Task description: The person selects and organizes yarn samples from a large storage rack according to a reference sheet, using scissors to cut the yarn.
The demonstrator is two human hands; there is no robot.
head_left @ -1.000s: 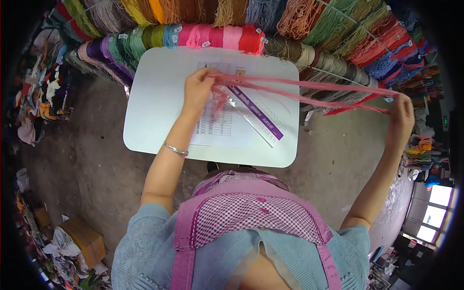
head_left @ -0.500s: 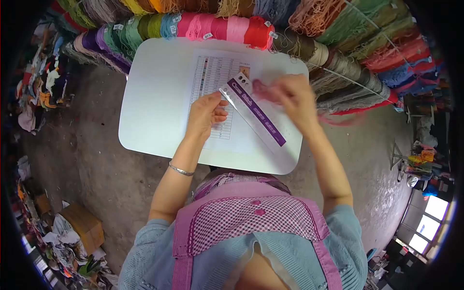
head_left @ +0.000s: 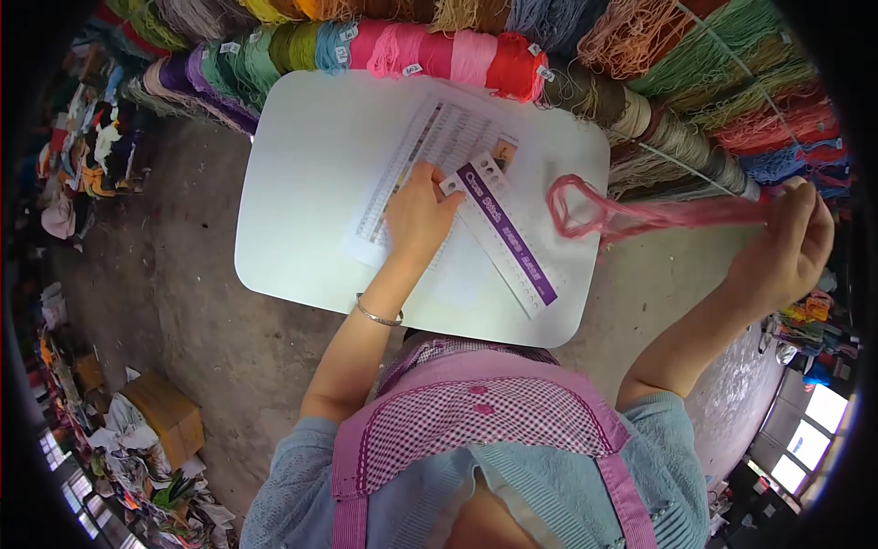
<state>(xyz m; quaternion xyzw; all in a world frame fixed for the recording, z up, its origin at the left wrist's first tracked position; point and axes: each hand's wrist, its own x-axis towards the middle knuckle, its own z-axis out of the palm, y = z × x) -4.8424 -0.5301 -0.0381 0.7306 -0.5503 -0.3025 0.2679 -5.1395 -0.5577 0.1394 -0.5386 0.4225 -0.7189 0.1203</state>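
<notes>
My left hand pinches the upper left corner of a white card with a purple "Cross Stitch" band, which lies slanted over a printed chart on the white table. Out past the table's right edge, my right hand is closed on one end of a pink thread bundle. The bundle stretches leftward from it, and its looped end is over the right part of the table. Holes run along the card's edges.
Skeins of coloured thread hang on a rail along the table's far edge, with more racks at the upper right. A cardboard box stands on the floor at lower left, beside scattered scraps.
My right hand has moved far right, drawing the pink thread out long. My left hand has closed on the card's corner. The chart now lies more tilted.
</notes>
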